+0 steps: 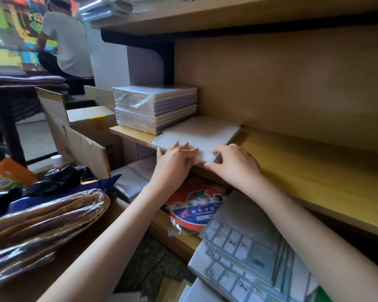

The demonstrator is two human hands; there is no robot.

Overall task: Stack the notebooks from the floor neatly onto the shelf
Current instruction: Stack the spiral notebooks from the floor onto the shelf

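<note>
A cream spiral notebook [202,134] lies flat on the wooden shelf [303,171], its near edge at the shelf's front lip. My left hand [176,161] holds the notebook's near left corner, fingers on top and thumb at the edge. My right hand [234,162] pinches the near right corner. Just left of it, two plastic-wrapped packs of notebooks [155,109] sit stacked on the shelf's left end.
Below the shelf lie a round red-and-blue paper pack [194,209] and stacked grid exercise books [249,253]. Cardboard boxes [90,125] stand to the left, wrapped brown bundles [46,216] at lower left. A person [63,42] sits at the far left. The shelf's right part is bare wood.
</note>
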